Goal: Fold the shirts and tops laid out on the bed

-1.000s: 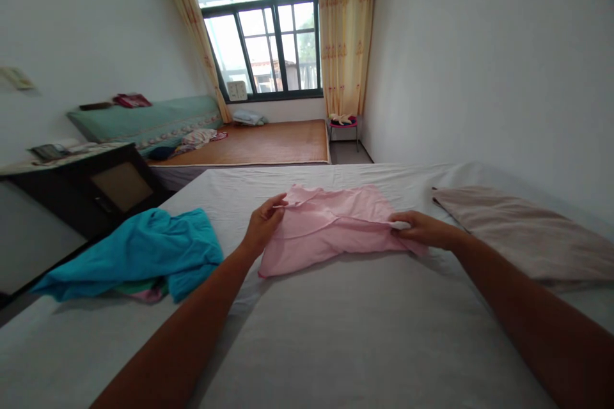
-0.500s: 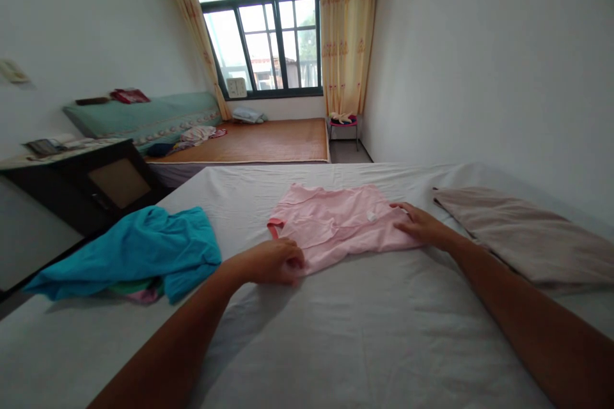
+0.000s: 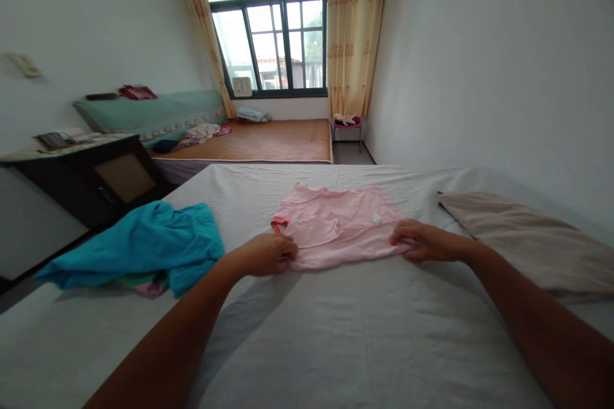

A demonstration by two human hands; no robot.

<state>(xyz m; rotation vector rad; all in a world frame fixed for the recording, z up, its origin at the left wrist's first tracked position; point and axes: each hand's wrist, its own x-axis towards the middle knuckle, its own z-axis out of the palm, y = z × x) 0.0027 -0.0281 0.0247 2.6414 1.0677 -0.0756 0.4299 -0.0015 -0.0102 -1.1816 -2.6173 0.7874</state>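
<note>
Fingertips of the left hand (image 3: 269, 254) are hidden, curled under at the near left corner of the pink garment (image 3: 336, 225). The grip reads as closed on that corner. Right hand (image 3: 418, 241): fingers bent over the near right edge of the same garment, grip closed on the cloth, thumb hard to make out. Both forearms are cut off by the bottom of the frame. Pillow (image 3: 522, 239) runs out of the frame at the right. Under the blue garment (image 3: 144, 244) a green scrap and a pink scrap peek out, mostly covered; what they are cannot be told. A small white mark on the pink cloth, near the right hand, is too small to identify.

Pink garment lies flat on the bed (image 3: 336, 332). Its near edge runs between the two hands and the rest spreads away from them toward the far side. Blue garment lies well to the left of the left hand. Pillow lies near the right hand, on its right, apart from it.
</note>
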